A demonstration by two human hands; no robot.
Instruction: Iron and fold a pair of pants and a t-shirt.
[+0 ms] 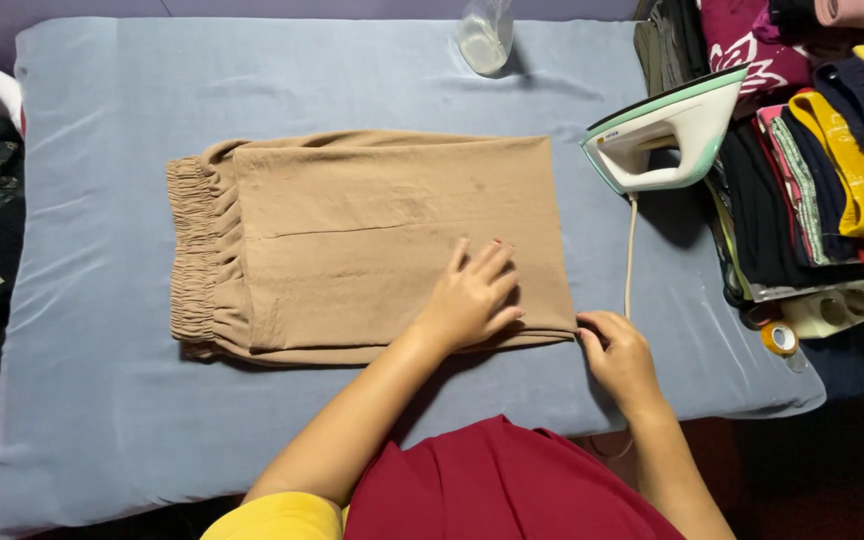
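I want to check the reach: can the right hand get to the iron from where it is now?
Probably yes. The right hand pinches the corner of the folded tan trousers, and only bare blue cover separates it from the iron.

A blue-grey padded ironing surface (102,400) fills the view — dark floor (832,470) at its right edge.

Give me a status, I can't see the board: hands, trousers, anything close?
Left hand flat on folded tan trousers. Right hand pinching their near corner. Iron upright, apart.
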